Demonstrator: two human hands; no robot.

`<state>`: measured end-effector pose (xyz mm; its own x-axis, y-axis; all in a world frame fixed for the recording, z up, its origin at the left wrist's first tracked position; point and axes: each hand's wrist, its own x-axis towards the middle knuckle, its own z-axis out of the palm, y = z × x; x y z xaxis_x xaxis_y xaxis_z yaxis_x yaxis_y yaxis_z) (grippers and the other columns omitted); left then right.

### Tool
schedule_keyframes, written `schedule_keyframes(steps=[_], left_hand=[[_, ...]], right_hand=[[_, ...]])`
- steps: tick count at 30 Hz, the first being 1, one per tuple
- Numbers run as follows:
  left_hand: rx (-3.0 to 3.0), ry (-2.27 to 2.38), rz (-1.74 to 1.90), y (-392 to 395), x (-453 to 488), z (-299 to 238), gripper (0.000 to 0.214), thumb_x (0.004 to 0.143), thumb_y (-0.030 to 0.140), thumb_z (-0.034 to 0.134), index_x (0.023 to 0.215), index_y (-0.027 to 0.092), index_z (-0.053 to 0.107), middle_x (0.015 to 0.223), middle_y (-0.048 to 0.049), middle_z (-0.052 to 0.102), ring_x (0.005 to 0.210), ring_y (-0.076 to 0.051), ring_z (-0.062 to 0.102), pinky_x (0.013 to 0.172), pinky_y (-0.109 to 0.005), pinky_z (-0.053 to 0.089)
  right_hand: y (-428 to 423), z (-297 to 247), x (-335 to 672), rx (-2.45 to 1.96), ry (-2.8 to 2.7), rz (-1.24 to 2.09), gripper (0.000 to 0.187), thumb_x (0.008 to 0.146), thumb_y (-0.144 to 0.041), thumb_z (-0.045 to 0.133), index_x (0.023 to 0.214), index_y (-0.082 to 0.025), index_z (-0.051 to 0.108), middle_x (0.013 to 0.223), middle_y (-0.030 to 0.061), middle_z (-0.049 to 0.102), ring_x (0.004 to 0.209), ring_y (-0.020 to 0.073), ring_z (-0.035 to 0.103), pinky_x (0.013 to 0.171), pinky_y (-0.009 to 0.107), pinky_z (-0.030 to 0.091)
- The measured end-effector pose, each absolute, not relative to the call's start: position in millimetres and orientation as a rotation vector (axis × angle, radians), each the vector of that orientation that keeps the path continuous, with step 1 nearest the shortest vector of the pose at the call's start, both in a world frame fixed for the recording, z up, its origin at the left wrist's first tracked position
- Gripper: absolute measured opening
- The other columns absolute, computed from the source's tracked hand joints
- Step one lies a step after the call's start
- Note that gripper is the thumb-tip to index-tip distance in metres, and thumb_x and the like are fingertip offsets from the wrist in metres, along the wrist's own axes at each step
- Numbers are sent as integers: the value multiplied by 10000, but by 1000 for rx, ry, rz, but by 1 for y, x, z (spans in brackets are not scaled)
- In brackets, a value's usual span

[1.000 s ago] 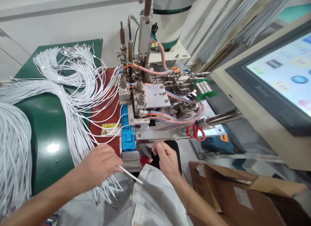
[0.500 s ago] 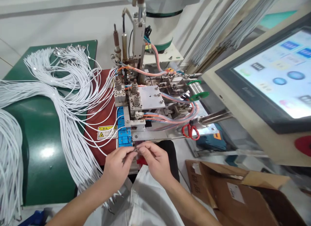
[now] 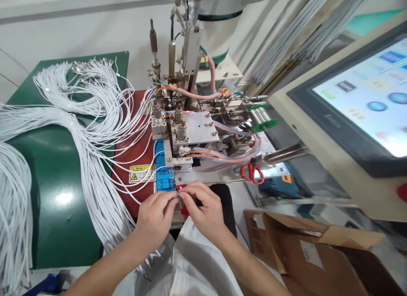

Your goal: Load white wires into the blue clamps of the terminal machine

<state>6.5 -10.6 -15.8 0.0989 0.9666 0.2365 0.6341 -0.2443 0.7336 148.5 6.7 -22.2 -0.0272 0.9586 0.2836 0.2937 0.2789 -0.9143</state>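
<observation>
My left hand (image 3: pixel 156 216) is closed in a pinch in front of the machine, at the near end of a row of blue cable holders (image 3: pixel 164 174). My right hand (image 3: pixel 205 208) pinches right beside it, and the fingertips of both hands nearly meet. A small dark thin piece shows between them, too small to name. A red light (image 3: pixel 180 188) glows just beyond the fingertips. White cables (image 3: pixel 92 168) run from the left into the blue holders, and a loose bundle of them hangs beside my left forearm.
A green table (image 3: pixel 60 228) at left carries more cable bundles. The machine (image 3: pixel 197 128) stands ahead, with a solder wire spool (image 3: pixel 263 118) and red-handled scissors (image 3: pixel 252 173) on its right. A touch screen (image 3: pixel 365 105) juts in at right, above an open cardboard box (image 3: pixel 318 253).
A red light now shows beside my fingertips. Both hands keep their pinch at nearly the same place. The view has shifted slightly, moving the machine and screen a little to the right.
</observation>
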Motion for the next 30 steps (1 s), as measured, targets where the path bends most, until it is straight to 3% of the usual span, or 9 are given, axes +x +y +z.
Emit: schedule_keyframes(steps=[11,17,21,30], left_hand=[[1389,1556,1017,-12,13,-22,157,814,250,532,821,158,658,779,-41,689,695,-145,643,663,-244,537],[1424,1549,1014,-12,13,-25,219,805,234,540,993,168,632,760,-26,695,685,-134,649,660,-232,539],[1473,1586,1037,-13,14,-23,180,807,241,540,903,174,677,863,-49,709,766,-160,661,715,-260,542],[1185,1416,934,-10,11,-12,172,822,277,516,786,152,629,675,-9,648,613,-122,610,593,-215,520]], right_hand=[[4,-30,134,-1204,-1202,1026,94,746,-149,594,713,-198,667,716,34,623,680,146,592,616,267,486],[6,-25,138,-1253,-1341,894,93,741,-148,577,684,-183,641,689,36,609,646,149,585,597,270,479],[6,-25,138,-1261,-1380,837,93,746,-146,558,690,-180,624,691,30,598,653,149,581,613,276,478],[18,-22,146,-1098,-1536,1022,112,735,-130,560,694,-198,638,689,26,615,676,150,584,633,281,474]])
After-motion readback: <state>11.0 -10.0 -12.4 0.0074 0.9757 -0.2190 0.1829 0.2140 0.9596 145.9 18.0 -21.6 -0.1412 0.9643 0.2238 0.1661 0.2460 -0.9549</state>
